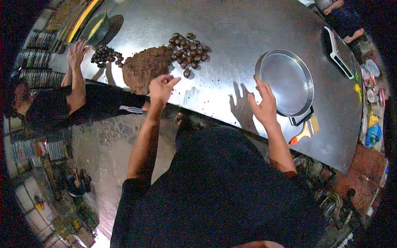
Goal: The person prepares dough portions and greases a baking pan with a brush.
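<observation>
My left hand [160, 89] is over the table's near edge, at the lower right of a large mound of brown dough-like paste [144, 68]. One digit stretches out to the right, apart from the other bent fingers, and nothing shows in its grasp. Just beyond lies a cluster of dark, shiny brown balls [188, 49]. My right hand [264, 103] is open with fingers spread, at the left rim of a round metal pan [285, 82]. The pan sits on a dark base with a light edge, mostly hidden beneath it. A flat brush [307, 130] with an orange-tipped handle lies below the pan.
On the metal table [231, 25], smaller dark balls [105, 56] lie at left, near a bowl [95, 29]. A co-worker [74, 91] there holds both palms together. A white-framed device [339, 53] stands at right. Another person [345, 20] is at the far right.
</observation>
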`<state>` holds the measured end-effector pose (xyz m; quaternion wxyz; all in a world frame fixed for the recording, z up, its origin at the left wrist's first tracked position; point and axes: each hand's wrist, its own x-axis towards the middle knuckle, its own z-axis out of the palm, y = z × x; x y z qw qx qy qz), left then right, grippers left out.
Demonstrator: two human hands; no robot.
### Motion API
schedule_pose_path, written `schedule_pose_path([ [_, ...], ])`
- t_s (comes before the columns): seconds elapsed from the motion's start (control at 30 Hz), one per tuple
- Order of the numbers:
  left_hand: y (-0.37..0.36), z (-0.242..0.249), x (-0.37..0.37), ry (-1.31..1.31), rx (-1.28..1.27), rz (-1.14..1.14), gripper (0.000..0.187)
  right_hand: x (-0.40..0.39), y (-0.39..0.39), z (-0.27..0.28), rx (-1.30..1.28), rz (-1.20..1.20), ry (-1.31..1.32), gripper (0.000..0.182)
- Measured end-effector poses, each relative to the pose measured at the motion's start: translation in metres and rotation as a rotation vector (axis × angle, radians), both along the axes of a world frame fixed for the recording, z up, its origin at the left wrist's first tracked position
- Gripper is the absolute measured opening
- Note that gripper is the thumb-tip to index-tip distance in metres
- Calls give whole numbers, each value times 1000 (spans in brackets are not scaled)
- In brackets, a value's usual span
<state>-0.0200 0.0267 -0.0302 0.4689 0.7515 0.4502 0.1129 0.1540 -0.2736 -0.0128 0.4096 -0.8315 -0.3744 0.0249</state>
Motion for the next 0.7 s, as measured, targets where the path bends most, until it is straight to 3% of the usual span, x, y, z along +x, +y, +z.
schedule_pose_path([
  [0.1, 1, 2, 21, 31, 379, -43, 43, -10, 3, -2, -9, 35, 127, 53],
  [0.17, 25, -51, 27, 40, 888, -141, 48, -18, 5, -2, -14, 54, 192, 52],
  [0.3, 21, -44, 14, 7, 1051, -140, 52, -20, 9, -6, 37, 105, -18, 49],
  [0.37, 1, -13, -12, -246, 650, 29, 45, -21, 8, -11, 12, 33, 106, 43],
  [0.5, -12, -52, -86, -472, 222, 216, 29, -21, 29, -44, -111, 60, 332, 37],
  [0.57, -15, -73, -129, -94, 261, 328, 29, -24, 60, -61, -236, 297, 248, 41],
  [0.63, -35, -78, -155, -152, -87, 577, 30, -36, 102, -61, -160, 320, 75, 40],
  [0.7, -46, -105, -190, -112, -167, 708, 28, -44, 150, -65, -155, 339, 97, 37],
])
